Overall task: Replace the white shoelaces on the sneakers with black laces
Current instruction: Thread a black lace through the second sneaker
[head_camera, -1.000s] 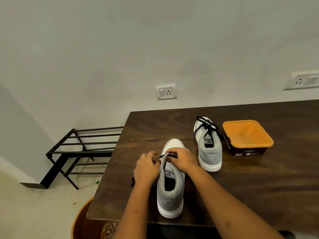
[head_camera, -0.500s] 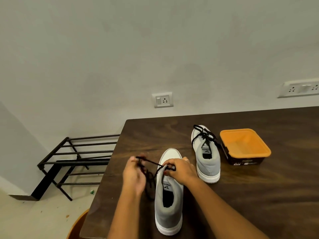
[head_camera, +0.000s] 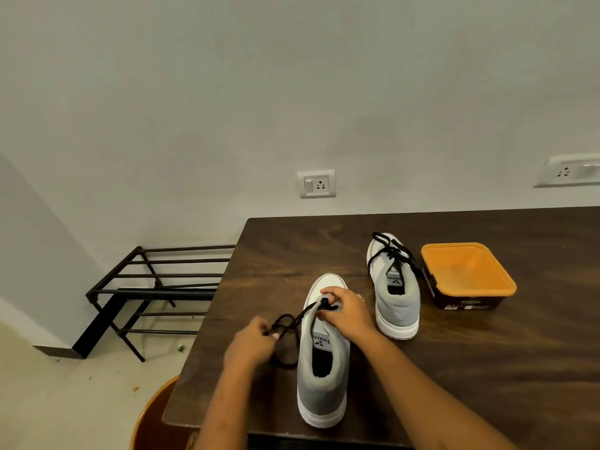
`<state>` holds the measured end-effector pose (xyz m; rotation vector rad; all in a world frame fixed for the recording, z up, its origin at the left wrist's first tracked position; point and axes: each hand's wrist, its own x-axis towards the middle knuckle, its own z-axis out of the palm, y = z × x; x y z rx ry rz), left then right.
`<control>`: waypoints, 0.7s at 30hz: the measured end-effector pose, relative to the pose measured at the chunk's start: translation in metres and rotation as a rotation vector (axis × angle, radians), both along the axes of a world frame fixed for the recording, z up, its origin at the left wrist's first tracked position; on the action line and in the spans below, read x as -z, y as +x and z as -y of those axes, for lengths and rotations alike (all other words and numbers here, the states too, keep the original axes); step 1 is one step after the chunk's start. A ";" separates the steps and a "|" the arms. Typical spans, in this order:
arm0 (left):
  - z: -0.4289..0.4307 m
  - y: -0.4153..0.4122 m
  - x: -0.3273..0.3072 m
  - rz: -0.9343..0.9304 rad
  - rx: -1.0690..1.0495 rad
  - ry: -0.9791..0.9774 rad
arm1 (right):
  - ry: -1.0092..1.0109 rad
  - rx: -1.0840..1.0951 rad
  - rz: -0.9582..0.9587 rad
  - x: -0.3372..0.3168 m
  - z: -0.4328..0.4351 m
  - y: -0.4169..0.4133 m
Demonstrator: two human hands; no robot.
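Left hand [head_camera: 251, 344] pinches the black lace [head_camera: 303, 312] at nine o'clock of the near sneaker [head_camera: 321, 384]; right hand [head_camera: 347, 311] pinches it over the tongue, toward twelve o'clock.

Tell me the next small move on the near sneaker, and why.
Probably pull the black lace further out to the left with the left hand until it sits snug. That hand pinches the lace beside the near sneaker, a slack loop of lace lies by the hand, and the right hand pinches the lace at the eyelets, bracing the shoe.
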<state>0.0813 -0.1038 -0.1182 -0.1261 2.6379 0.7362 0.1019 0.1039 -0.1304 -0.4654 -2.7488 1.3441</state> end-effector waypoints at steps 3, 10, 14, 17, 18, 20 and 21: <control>-0.040 0.001 -0.005 -0.119 0.116 -0.015 | 0.023 -0.009 -0.001 0.000 -0.002 0.005; -0.069 -0.011 -0.001 -0.265 0.229 0.213 | 0.064 -0.100 0.086 -0.011 -0.006 0.007; -0.066 -0.002 0.000 -0.193 0.024 0.528 | 0.093 -0.117 0.143 -0.013 -0.003 0.004; -0.054 0.000 -0.011 -0.091 -0.283 1.024 | 0.092 -0.107 0.161 -0.018 0.000 0.002; -0.051 0.001 -0.016 -0.058 -0.315 1.116 | 0.092 -0.100 0.161 -0.018 0.000 0.001; -0.045 0.007 -0.020 0.007 -0.314 1.191 | 0.101 -0.089 0.166 -0.019 0.003 0.001; -0.042 0.010 -0.019 0.052 -0.299 1.181 | 0.107 -0.082 0.170 -0.020 0.003 0.000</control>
